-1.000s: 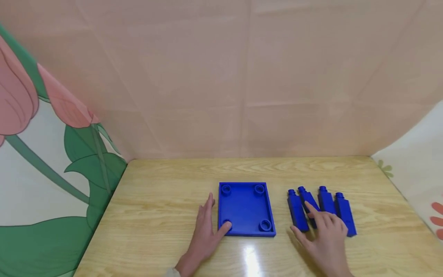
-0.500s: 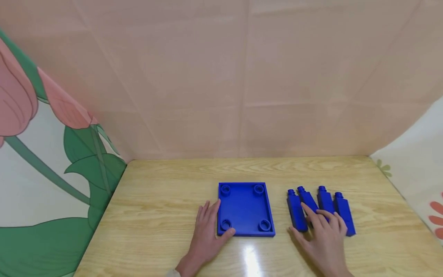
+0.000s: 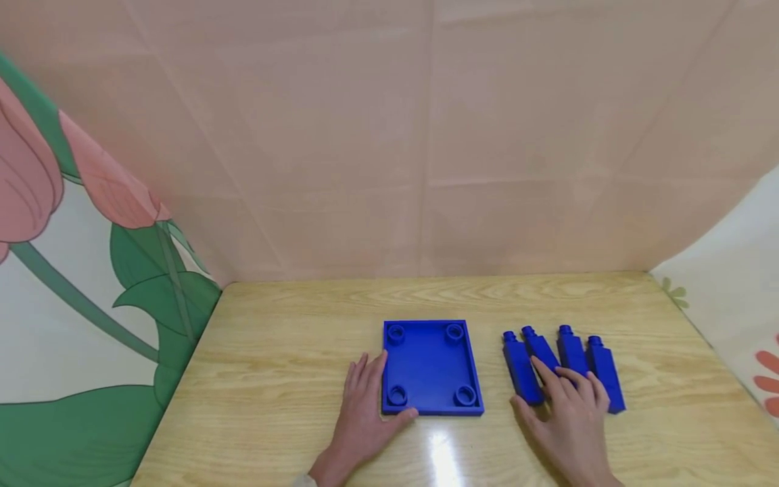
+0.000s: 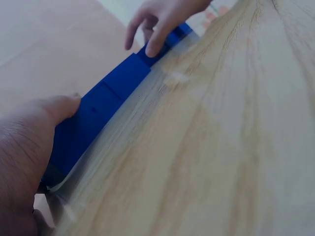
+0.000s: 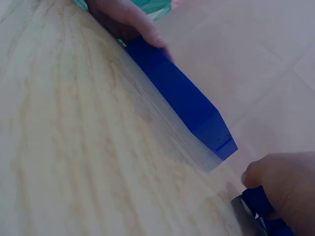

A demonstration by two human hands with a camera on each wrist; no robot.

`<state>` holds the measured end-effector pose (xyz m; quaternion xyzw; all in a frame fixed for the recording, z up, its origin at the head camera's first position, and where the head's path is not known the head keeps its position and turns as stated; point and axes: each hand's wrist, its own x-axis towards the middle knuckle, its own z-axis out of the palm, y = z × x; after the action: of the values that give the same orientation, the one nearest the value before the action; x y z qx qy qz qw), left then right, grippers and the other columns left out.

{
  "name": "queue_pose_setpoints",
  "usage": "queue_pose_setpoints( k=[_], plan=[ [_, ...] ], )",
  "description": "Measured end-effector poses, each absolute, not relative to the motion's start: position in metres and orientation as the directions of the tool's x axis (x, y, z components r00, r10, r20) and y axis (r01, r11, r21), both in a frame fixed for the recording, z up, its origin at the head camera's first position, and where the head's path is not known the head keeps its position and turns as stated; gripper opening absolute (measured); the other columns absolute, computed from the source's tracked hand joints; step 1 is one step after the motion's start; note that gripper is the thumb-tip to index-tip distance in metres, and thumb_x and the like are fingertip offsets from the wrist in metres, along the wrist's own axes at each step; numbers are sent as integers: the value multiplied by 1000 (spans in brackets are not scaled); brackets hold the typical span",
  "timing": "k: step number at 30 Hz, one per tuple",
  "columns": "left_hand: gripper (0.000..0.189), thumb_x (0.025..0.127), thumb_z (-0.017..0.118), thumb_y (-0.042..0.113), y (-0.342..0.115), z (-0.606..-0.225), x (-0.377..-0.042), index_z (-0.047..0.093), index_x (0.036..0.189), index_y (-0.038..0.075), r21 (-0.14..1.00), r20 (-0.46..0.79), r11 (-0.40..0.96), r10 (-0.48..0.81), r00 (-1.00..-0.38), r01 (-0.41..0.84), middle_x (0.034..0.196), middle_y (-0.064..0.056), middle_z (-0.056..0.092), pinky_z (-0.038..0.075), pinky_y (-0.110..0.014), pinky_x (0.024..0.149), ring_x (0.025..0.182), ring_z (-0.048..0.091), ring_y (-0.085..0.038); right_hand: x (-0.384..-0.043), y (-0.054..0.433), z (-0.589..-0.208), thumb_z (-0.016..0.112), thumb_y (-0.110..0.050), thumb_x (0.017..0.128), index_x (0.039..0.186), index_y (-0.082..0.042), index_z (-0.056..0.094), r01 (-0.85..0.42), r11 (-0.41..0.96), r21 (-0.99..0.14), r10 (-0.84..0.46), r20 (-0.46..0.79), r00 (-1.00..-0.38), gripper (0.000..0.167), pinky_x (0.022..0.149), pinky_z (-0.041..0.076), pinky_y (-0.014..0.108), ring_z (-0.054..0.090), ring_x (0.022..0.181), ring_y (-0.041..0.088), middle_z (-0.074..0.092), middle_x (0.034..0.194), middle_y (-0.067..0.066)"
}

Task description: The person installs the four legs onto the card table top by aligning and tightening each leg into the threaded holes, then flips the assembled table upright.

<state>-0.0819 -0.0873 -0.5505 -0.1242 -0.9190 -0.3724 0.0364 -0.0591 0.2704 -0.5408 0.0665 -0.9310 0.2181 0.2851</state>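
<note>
A square blue tabletop point(image 3: 429, 368) lies underside up, a raised rim round it and a round socket at each corner. My left hand point(image 3: 364, 423) rests against its near left corner, fingers fairly straight along the left side and thumb on the front edge. To the right, several blue legs point(image 3: 604, 375) with square bodies and ridged necks lie side by side, necks pointing away. My right hand point(image 3: 572, 419) is at the leftmost leg point(image 3: 521, 372), thumb by its near left edge and index finger on its right side, pinching it. The other fingers curl over the neighbouring legs, partly hiding them.
The wood-grain table point(image 3: 292, 338) ends at the back against a plain pinkish cloth point(image 3: 341, 169). A cloth printed with tulips point(image 3: 61, 304) hangs on the left, and a pale flowered one point(image 3: 730, 284) on the right.
My left thumb has come off the near left socket and slid right along the front edge, and the left fingers have closed up to the side. The leftmost leg has turned slightly under my right hand.
</note>
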Motion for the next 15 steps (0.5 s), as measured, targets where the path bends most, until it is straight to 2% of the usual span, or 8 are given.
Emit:
queue_pose_setpoints(
  k=[6, 13, 15],
  plan=[
    [114, 88, 81, 72, -88, -551, -82, 31, 176, 18, 672, 143, 701, 194, -971, 239, 177, -15, 39, 21, -74, 131, 167, 21, -47, -62, 270, -542, 92, -24, 72, 143, 1, 70, -244, 862, -444, 82, 598, -797, 78, 126, 18, 65, 55, 119, 49, 77, 105, 28],
    [114, 89, 79, 73, -87, -551, -82, 31, 176, 18, 669, 152, 700, 201, -968, 250, 176, -14, 41, 22, -74, 131, 167, 22, -46, -63, 271, -542, 92, -11, 71, 136, 5, 73, -250, 786, -565, 197, 613, -765, 70, 120, 22, 51, 56, 111, 47, 75, 93, 24],
    [114, 89, 80, 73, -87, -552, -82, 31, 177, 18, 667, 155, 701, 202, -967, 253, 176, -14, 41, 22, -74, 131, 167, 23, -47, -63, 271, -541, 90, -9, 72, 136, 5, 73, -272, 769, -579, 210, 630, -747, 67, 120, 23, 45, 57, 107, 41, 75, 95, 24]
  ],
)
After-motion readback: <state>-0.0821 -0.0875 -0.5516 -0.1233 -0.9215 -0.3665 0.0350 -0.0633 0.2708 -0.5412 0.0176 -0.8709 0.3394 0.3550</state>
